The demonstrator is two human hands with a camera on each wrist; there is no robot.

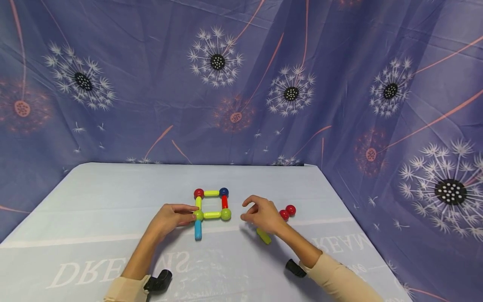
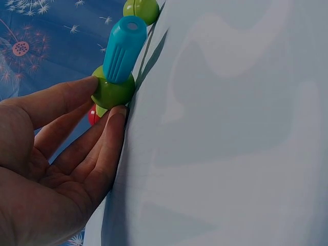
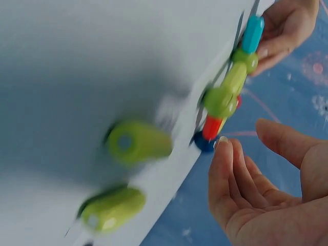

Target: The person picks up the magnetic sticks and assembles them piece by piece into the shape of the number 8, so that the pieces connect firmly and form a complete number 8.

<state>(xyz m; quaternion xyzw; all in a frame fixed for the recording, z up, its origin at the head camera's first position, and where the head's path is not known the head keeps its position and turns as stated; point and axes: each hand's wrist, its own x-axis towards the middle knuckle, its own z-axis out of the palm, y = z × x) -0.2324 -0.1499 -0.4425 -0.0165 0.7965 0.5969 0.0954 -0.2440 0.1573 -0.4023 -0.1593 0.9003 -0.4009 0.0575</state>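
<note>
A square of rods and balls lies on the table. Its corners are a red ball (image 1: 198, 193), a dark blue ball (image 1: 224, 192), a green ball (image 1: 226, 214) and a second green ball (image 2: 114, 95). Yellow-green rods (image 1: 212, 215) form three sides and a red rod (image 1: 224, 202) the right one. From the near left corner a light blue rod (image 1: 198, 230) sticks out toward me. My left hand (image 1: 170, 220) pinches that corner's green ball between thumb and fingers. Right of the square, my right hand (image 1: 264, 216) hovers with loosely bent fingers, holding nothing.
Two red balls (image 1: 287, 212) lie just beyond my right hand. Below it, the right wrist view shows two loose yellow-green rods (image 3: 114, 209), slightly blurred. A pale cloth covers the table (image 1: 124, 188), and a dandelion-patterned curtain (image 1: 158, 84) hangs behind and at the right.
</note>
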